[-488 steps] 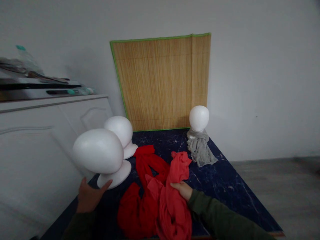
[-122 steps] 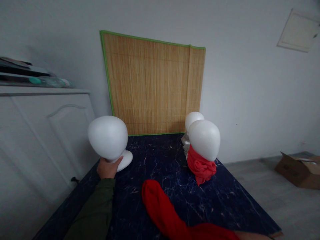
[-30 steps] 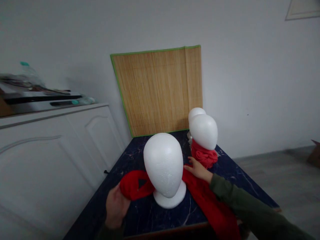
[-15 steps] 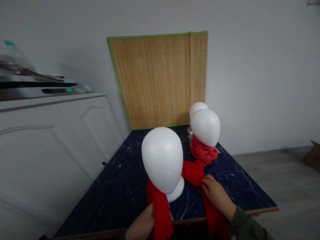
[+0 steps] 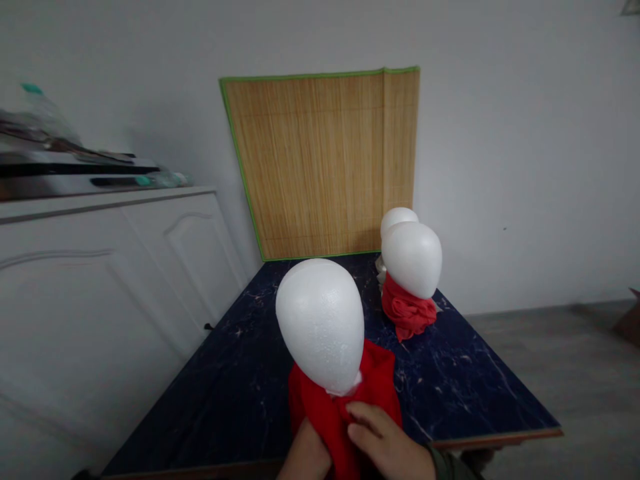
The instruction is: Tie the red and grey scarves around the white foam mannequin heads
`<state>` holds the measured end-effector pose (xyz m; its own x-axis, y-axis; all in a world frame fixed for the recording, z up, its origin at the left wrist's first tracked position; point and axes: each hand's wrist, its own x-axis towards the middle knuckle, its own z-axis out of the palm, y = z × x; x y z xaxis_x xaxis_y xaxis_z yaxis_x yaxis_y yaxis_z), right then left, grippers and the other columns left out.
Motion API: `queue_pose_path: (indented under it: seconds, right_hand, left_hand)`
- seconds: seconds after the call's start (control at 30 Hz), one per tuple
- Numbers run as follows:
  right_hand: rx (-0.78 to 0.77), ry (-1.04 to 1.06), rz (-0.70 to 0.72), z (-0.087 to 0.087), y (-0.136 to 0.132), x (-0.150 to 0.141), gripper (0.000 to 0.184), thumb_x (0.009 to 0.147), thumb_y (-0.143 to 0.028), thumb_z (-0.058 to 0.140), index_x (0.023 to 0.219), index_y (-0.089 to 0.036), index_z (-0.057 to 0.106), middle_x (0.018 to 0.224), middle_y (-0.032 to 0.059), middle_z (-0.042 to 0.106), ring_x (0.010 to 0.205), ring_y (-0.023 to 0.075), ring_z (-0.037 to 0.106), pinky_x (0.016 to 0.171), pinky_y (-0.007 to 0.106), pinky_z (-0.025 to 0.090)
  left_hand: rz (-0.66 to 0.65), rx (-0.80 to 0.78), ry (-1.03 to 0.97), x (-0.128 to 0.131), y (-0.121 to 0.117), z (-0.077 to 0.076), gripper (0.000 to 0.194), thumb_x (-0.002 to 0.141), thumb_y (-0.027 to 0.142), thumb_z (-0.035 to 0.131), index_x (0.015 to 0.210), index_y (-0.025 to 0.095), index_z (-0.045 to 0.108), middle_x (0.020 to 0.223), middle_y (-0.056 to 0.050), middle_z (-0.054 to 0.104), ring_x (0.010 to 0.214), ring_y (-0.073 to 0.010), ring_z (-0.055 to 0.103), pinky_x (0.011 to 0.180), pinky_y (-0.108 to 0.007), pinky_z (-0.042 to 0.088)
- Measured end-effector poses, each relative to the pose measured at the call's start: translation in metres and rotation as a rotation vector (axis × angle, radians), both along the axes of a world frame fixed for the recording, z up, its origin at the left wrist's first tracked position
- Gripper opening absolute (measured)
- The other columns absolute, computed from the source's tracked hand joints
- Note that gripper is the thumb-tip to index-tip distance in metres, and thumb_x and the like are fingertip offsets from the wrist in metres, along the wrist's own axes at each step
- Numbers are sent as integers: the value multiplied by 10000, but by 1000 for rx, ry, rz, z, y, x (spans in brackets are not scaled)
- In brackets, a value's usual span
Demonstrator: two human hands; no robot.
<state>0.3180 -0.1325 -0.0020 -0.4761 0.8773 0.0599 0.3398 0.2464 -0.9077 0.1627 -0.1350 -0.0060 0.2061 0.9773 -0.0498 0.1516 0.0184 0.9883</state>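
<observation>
A white foam mannequin head [image 5: 321, 323] stands near the front edge of the dark blue marbled table [image 5: 465, 373]. A red scarf [image 5: 373, 380] is wrapped round its neck. Both my hands are at the scarf's front, just below the chin. My left hand [image 5: 306, 457] is closed on the cloth from below. My right hand [image 5: 387, 447] lies over the crossing of the scarf with its fingers curled on the cloth. Behind on the right stands a second foam head [image 5: 413, 257] with a lighter red scarf [image 5: 407, 313] round its neck.
A third foam head [image 5: 397, 217] shows behind the second one. A bamboo mat [image 5: 320, 163] leans on the wall at the table's back. A white cabinet [image 5: 100, 280] with clutter on top stands at the left. Grey floor [image 5: 575, 360] lies to the right.
The two scarf ends, held apart at either side of the head half a second ago, are now brought together under the chin. Both hands have moved to the middle.
</observation>
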Motion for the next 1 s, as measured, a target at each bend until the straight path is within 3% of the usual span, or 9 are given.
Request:
queue_pose_path:
  seconds: [0.1, 0.13, 0.27, 0.33, 0.5, 0.57, 0.67, 0.77, 1.0]
  right_hand:
    - [98, -150, -59, 6, -8, -4, 614, 535, -426, 711, 1054, -162, 514, 1014, 83, 589, 885, 233, 544, 782, 308, 401]
    - [137, -204, -71, 8, -9, -8, 580, 513, -424, 727, 994, -165, 532, 977, 76, 597, 856, 230, 550, 758, 301, 405]
    - [331, -382, -144, 7, -2, -15, 108, 758, -243, 497, 814, -176, 561, 840, 54, 616, 781, 180, 566, 693, 253, 391]
    - [363, -442, -164, 5, 6, -7, 151, 766, -156, 426, 795, -181, 572, 794, 46, 626, 739, 159, 577, 669, 234, 384]
    - [315, -498, -309, 2, 36, 37, 195, 737, -159, 431, 827, -176, 603, 804, 52, 640, 745, 165, 588, 677, 240, 397]
    - [310, -481, -377, 3, 49, 51, 234, 737, -184, 434, 896, -165, 605, 863, 65, 639, 789, 177, 584, 725, 263, 408]
    - [366, -423, -373, 2, 66, 51, 352, 710, -164, 450, 1037, -125, 574, 1013, 102, 606, 950, 199, 539, 861, 302, 381]
    - [405, -362, -255, -5, 74, 35, 517, 688, -103, 426, 1203, -112, 467, 1172, 119, 531, 1088, 208, 462, 964, 348, 308]
    - [361, -187, -216, -18, 77, 16, 555, 687, -46, 355, 1235, -94, 430, 1191, 121, 527, 1089, 179, 474, 972, 311, 325]
  left_hand:
    - [25, 84, 52, -3, -3, 0, 285, 696, 326, 569, 952, 228, 649, 974, -70, 659, 1016, -267, 529, 925, -352, 385]
    - [28, 123, 83, -3, -4, 1, 266, 696, 320, 565, 926, 222, 656, 952, -73, 664, 1004, -267, 535, 917, -341, 390]
    - [88, 141, 236, -4, -3, 4, 201, 706, 315, 555, 820, 187, 659, 835, -74, 677, 847, -257, 590, 823, -335, 443]
    - [164, 85, 220, -15, 0, 7, 222, 681, 325, 595, 840, 176, 637, 848, -66, 674, 804, -243, 601, 782, -330, 463]
    - [629, 4, -229, -81, 14, 9, 469, 633, 346, 643, 1057, 188, 520, 987, -46, 643, 872, -217, 609, 790, -329, 480]
    - [747, 28, -272, -105, 24, 4, 469, 638, 362, 637, 1063, 207, 513, 1000, -35, 634, 887, -213, 607, 809, -342, 475]
    - [679, 47, -37, -115, 38, -7, 391, 650, 388, 624, 986, 194, 571, 1001, -48, 635, 925, -237, 592, 877, -388, 430]
    - [516, 81, 180, -95, 44, -16, 335, 697, 403, 570, 925, 163, 619, 999, -81, 641, 978, -265, 566, 939, -404, 372]
    - [373, 158, 163, -35, 38, -15, 417, 801, 371, 452, 1163, 172, 511, 1214, -93, 532, 1150, -241, 455, 992, -377, 310]
